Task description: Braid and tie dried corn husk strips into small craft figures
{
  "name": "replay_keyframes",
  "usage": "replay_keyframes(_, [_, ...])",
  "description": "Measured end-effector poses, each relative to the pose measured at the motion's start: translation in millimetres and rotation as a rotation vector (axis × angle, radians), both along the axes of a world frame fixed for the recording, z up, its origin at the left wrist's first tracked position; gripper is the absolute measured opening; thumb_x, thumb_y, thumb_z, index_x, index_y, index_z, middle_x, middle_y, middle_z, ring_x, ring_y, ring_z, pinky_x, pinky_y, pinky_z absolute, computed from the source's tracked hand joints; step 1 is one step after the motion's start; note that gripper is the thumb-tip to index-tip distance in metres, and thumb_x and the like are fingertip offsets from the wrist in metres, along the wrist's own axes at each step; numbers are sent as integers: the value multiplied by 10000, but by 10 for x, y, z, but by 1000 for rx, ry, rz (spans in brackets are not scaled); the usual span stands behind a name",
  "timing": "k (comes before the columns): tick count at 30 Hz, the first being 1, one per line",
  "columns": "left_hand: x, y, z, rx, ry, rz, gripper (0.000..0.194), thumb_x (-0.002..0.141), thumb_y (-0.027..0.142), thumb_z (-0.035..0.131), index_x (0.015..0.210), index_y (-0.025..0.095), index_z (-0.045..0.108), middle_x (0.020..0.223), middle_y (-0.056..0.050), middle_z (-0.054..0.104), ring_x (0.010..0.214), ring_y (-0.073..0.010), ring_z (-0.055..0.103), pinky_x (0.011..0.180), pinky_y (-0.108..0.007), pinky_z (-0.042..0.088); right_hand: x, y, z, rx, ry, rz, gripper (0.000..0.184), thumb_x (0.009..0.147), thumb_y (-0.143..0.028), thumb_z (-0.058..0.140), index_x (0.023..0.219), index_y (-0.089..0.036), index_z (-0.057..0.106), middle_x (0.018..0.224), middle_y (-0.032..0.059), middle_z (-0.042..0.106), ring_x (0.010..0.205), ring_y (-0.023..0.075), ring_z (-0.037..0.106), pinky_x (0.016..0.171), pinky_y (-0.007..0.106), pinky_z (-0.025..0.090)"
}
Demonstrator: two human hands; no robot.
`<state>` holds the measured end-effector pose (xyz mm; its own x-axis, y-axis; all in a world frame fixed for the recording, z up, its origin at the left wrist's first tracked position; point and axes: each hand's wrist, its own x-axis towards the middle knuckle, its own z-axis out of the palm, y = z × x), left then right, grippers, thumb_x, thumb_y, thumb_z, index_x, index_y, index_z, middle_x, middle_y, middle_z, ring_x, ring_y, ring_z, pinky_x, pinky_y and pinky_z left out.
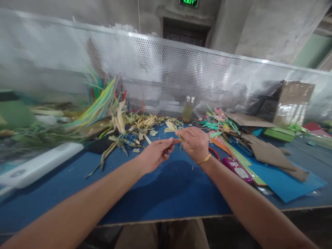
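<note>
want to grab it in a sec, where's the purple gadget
In the head view, the purple gadget is right of centre on the table, between the right forearm and the blue sheet.

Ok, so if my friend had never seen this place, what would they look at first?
Probably the left hand and right hand, close together over the blue tabletop, with a thin, blurry scrap at the right one's fingertips and a gold bracelet on that wrist. Next, perhaps the bright bundle of colored strips fanning out on the left. High up, a green EXIT sign glows at the picture's top edge.
</note>
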<state>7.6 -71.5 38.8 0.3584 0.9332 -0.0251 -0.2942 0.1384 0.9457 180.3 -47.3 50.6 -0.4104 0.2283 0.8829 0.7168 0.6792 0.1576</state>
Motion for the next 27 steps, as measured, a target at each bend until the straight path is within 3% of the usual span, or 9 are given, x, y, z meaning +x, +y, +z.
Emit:
replay_keyframes(5, [-18,41,-24,-140,-332,-27,153,725,260,717,763,141,629,680,9,517,585,-62,483,435,-143,355,-86,-67,-38,72,-114,49,185,864,-188,535,980,-231,673,845,26,668,727,138,526,676,280,406])
replay_keyframes(9, [-61,44,-21,-165,-420,-120,132,751,231,696,816,137,629,689,11,541,590,-59,507,481,-150,426,-123,-112,-35,114,-4,123,158,837,-195,586,951,-258,674,858,15,661,789,143,529,742,298,395])
replay_keyframes(13, [-48,20,-24,-178,-441,-133,151,764,233,685,877,140,648,700,6,572,586,-54,523,521,-156,459,-151,-172,-47,105,116,67,121,821,-237,614,880,-313,688,798,-1,635,786,144,521,784,323,361])
replay_keyframes(16, [-26,17,-13,-179,-449,-74,93,766,200,674,825,131,657,667,5,571,564,-45,516,527,-147,455,-157,-188,-66,31,95,53,133,835,-248,602,864,-344,690,777,-10,635,792,140,522,806,325,346])
replay_keyframes(21, [-74,104,41,-152,-412,99,38,745,115,650,708,111,657,630,2,556,539,-30,483,492,-122,411,-133,-165,-66,-63,14,59,189,854,-247,576,942,-368,692,946,-10,672,884,155,542,869,341,342])
replay_keyframes(25, [-227,236,68,-40,-311,240,49,715,155,673,682,119,681,583,12,517,516,-34,431,471,-143,366,-109,-141,-7,-119,-7,110,295,863,-180,538,1020,-389,676,1051,-26,669,939,153,559,904,345,344])
replay_keyframes(27, [-283,275,56,67,-224,274,74,690,203,703,695,130,698,582,14,510,523,-47,410,481,-173,351,-108,-105,9,-189,109,110,298,873,-187,515,1055,-361,672,1040,-4,671,949,165,567,900,351,361])
